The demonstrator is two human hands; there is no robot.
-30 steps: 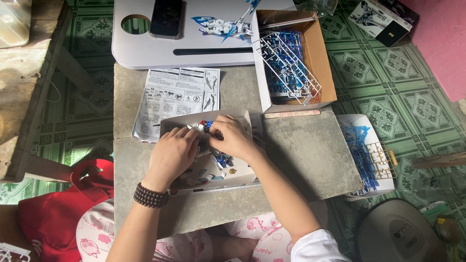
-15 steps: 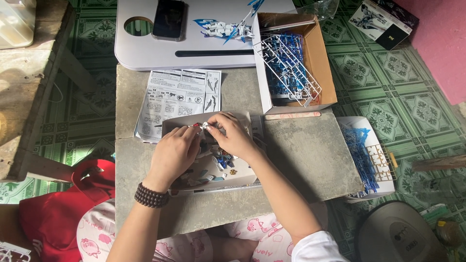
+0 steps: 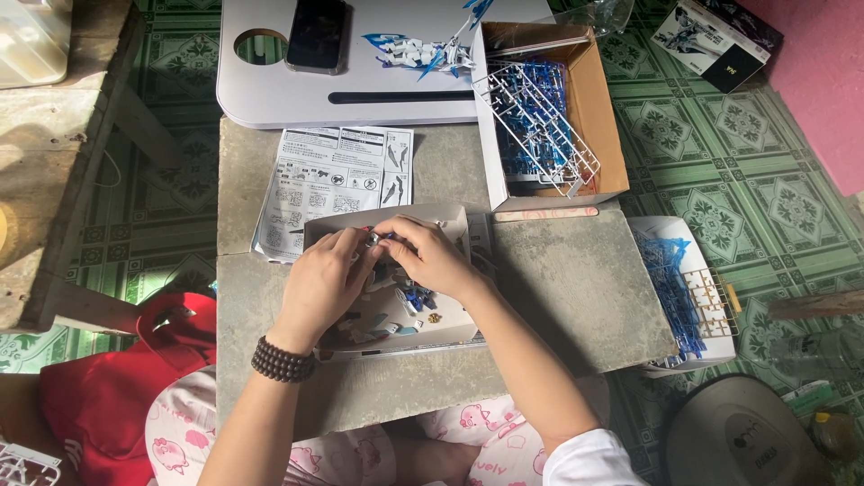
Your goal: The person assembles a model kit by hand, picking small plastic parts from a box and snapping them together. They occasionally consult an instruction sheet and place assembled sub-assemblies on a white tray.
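Left hand (image 3: 322, 281) and right hand (image 3: 430, 259) both pinching a small model part (image 3: 376, 238) over the shallow tray (image 3: 454, 220) of loose blue and white pieces; finished blue-white figure (image 3: 418, 49) on lap desk (image 3: 270, 94); parts runners (image 3: 540, 126) in cardboard box (image 3: 601, 99) mostly uncut, judging much assembly left.

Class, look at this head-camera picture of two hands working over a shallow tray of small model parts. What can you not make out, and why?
- Small part pinched between left hand and right hand: fingers cover most of it, head view.
- Instruction sheet: drawings too small to follow.
- Shallow tray: the hands hide much of its contents.
- Model box: cut off by the top edge.
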